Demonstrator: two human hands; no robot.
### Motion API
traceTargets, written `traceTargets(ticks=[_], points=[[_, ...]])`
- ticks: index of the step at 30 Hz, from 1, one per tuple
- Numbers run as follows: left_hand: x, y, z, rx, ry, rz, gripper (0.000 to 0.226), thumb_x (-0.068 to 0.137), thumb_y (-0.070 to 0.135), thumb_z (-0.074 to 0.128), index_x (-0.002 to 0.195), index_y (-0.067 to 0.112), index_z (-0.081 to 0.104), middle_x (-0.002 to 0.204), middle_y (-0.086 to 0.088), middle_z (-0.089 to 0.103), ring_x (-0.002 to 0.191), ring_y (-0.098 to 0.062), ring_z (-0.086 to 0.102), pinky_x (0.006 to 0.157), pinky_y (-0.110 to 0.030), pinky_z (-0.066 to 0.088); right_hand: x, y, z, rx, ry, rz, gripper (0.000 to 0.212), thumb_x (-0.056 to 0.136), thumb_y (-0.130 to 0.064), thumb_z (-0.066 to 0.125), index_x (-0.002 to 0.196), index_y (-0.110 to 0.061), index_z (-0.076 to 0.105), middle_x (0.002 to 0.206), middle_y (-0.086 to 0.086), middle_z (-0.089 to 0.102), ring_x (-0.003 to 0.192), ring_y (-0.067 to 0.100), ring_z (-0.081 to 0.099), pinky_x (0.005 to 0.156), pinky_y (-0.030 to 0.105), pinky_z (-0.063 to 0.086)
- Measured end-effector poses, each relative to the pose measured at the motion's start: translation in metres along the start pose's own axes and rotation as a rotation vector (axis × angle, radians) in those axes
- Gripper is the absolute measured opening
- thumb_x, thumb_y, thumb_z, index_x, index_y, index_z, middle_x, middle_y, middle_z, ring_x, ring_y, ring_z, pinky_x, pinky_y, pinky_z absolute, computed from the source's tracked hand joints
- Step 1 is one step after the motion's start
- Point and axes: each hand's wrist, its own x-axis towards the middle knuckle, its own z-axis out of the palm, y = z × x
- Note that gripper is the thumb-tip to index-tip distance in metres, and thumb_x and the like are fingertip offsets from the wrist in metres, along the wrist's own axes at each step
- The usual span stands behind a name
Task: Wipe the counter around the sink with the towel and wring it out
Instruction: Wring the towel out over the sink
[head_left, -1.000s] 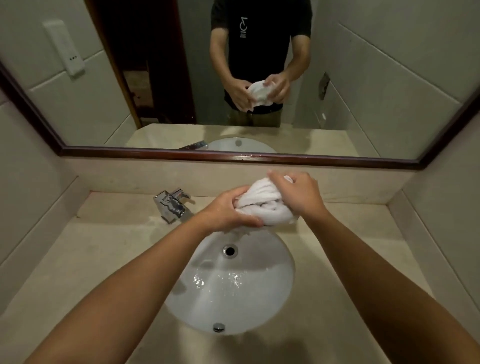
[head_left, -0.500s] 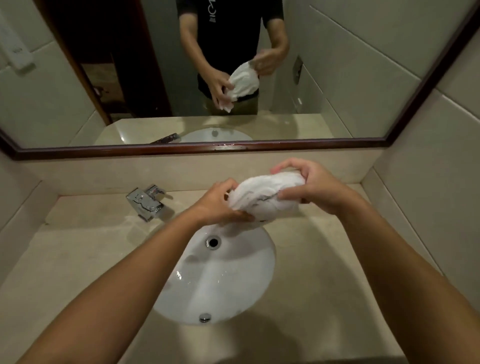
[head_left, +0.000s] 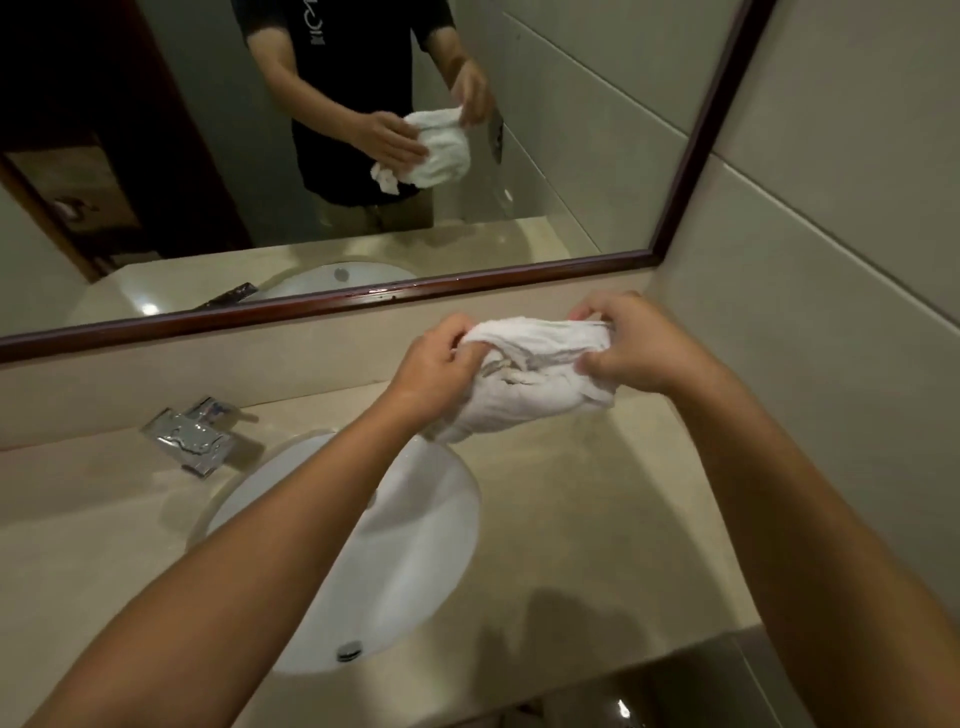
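Both hands now pulling towel (head_left: 530, 384) apart: L hand (head_left: 434, 371) gripping one end, R hand (head_left: 631, 345) the other. Bundle's drifting from over sink (head_left: 415, 545) toward counter (head_left: 597, 519) at 2 o'clock; prob. re-gripping for next wring.

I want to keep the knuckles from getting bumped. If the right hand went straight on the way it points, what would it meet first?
Likely the low wall strip under the mirror. The right hand, gripping the towel, points away toward it; depth is unclear.

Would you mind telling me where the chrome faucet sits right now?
In the head view, the chrome faucet stands on the beige stone counter at the left, behind the white oval sink, below the mirror.
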Motion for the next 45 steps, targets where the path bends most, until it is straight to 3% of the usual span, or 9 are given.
traceTargets(ticks=[5, 11, 16, 20, 23, 30, 36, 41, 45], points=[[0.001, 0.031, 0.016, -0.055, -0.067, 0.023, 0.017, 0.095, 0.025, 0.055, 0.098, 0.009, 0.054, 0.096, -0.010, 0.062, 0.085, -0.027, 0.060, 0.074, -0.039, 0.052, -0.023, 0.009, -0.020, 0.552, 0.285, 0.098, 0.018, 0.060, -0.012, 0.074, 0.077, -0.019, 0.072, 0.066, -0.007, 0.069, 0.059, 0.006, 0.062, 0.052, 0.020, 0.046], [0.007, 0.043, 0.039, 0.057, -0.243, -0.058, 0.022, 0.094, 0.029, 0.060, 0.100, 0.011, 0.049, 0.084, -0.006, 0.059, 0.062, -0.022, 0.057, 0.045, -0.029, 0.047, -0.032, 0.044, -0.021, 0.709, 0.183, 0.373, 0.011, 0.077, -0.003, 0.078, 0.081, -0.007, 0.068, 0.073, 0.007, 0.066, 0.065, 0.018, 0.062, 0.061, 0.027, 0.047], [0.007, 0.046, 0.046, 0.171, -0.254, 0.119, 0.019, 0.089, 0.017, 0.064, 0.086, 0.008, 0.048, 0.087, -0.013, 0.061, 0.077, -0.033, 0.058, 0.064, -0.048, 0.050, -0.044, 0.060, -0.037, 0.467, 0.008, 0.363, 0.019, 0.071, -0.004, 0.082, 0.075, -0.015, 0.067, 0.068, 0.004, 0.062, 0.059, 0.017, 0.056, 0.046, 0.017, 0.039], [0.014, 0.058, 0.054, 0.001, -0.312, -0.006, 0.021, 0.091, 0.020, 0.064, 0.078, 0.016, 0.049, 0.080, -0.009, 0.059, 0.067, -0.023, 0.060, 0.052, -0.037, 0.050, -0.045, 0.058, -0.047, -0.126, 0.144, 0.280, 0.020, 0.078, -0.025, 0.078, 0.082, -0.013, 0.062, 0.080, 0.008, 0.059, 0.081, 0.028, 0.058, 0.066, 0.028, 0.038], [0.020, 0.063, 0.053, -0.069, -0.393, 0.030, 0.028, 0.086, 0.016, 0.072, 0.067, 0.014, 0.052, 0.068, -0.005, 0.056, 0.063, -0.017, 0.056, 0.060, -0.037, 0.048, -0.048, 0.053, -0.054, -0.226, 0.181, 0.166, 0.025, 0.082, -0.029, 0.073, 0.080, -0.015, 0.052, 0.078, 0.007, 0.052, 0.079, 0.028, 0.048, 0.068, 0.029, 0.032], [0.023, 0.051, 0.034, -0.142, -0.751, -0.004, 0.045, 0.068, 0.029, 0.083, 0.070, -0.007, 0.056, 0.077, -0.024, 0.052, 0.073, -0.025, 0.051, 0.068, -0.036, 0.043, -0.055, 0.079, -0.069, 0.549, -0.316, 0.208, 0.021, 0.066, -0.011, 0.088, 0.069, -0.013, 0.067, 0.065, 0.005, 0.064, 0.056, 0.017, 0.060, 0.045, 0.020, 0.045], [0.032, 0.047, 0.037, -0.383, -0.590, -0.091, 0.031, 0.080, 0.016, 0.072, 0.064, 0.014, 0.044, 0.057, 0.004, 0.044, 0.051, -0.007, 0.041, 0.045, -0.017, 0.032, -0.044, 0.089, -0.065, 0.499, -0.371, 0.238, 0.041, 0.050, -0.016, 0.084, 0.088, -0.007, 0.072, 0.076, 0.007, 0.069, 0.069, 0.020, 0.064, 0.053, 0.024, 0.050], [0.024, 0.037, 0.045, -0.630, -0.529, -0.142, 0.033, 0.088, 0.006, 0.064, 0.067, 0.016, 0.040, 0.062, -0.001, 0.045, 0.051, -0.009, 0.044, 0.044, -0.019, 0.039, -0.056, 0.091, -0.054, 0.740, -0.347, 0.196, 0.026, 0.067, 0.006, 0.077, 0.080, -0.016, 0.079, 0.077, 0.004, 0.074, 0.067, 0.015, 0.070, 0.057, 0.024, 0.056], [0.021, 0.022, 0.056, -0.680, -0.525, -0.178, 0.031, 0.086, 0.008, 0.067, 0.067, 0.018, 0.043, 0.062, -0.001, 0.046, 0.053, -0.009, 0.043, 0.047, -0.023, 0.034, -0.057, 0.098, -0.046, 0.664, -0.318, 0.234, 0.019, 0.075, -0.003, 0.080, 0.092, -0.009, 0.075, 0.081, 0.008, 0.073, 0.072, 0.021, 0.070, 0.060, 0.028, 0.059]])
